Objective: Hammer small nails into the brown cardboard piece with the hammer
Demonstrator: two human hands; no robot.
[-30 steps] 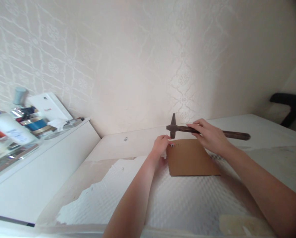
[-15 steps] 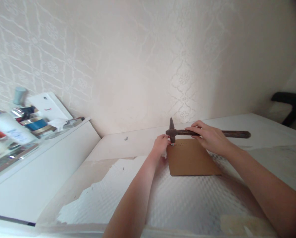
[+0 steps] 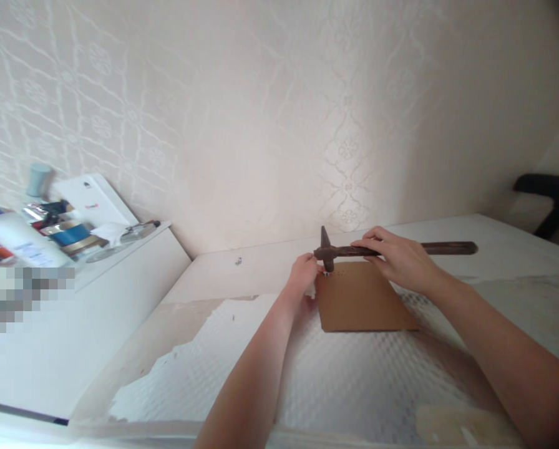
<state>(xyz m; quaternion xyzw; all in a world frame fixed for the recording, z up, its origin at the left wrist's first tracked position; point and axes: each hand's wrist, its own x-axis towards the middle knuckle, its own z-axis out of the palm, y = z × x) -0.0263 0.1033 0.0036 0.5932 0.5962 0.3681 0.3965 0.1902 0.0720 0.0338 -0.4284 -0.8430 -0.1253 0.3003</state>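
My right hand is closed round the wooden handle of a hammer, held nearly level above a brown cardboard sheet. The dark hammer head stands over the sheet's far left corner. Just under it sits a small shiny metal piece, too small to name. Beside that piece, my left hand rests at the sheet's left edge with its fingers drawn together. What those fingers pinch is hidden. A row of small marks runs along the sheet's far edge.
The sheet lies on a white textured covering with a ragged left edge. Small metal bits lie near the wall. A white cabinet at left carries a white box and assorted items. A black armrest-like part juts in at right.
The hammer has tipped slightly: its head sits a little lower and its handle end a little higher. My left hand stays in nearly the same place.
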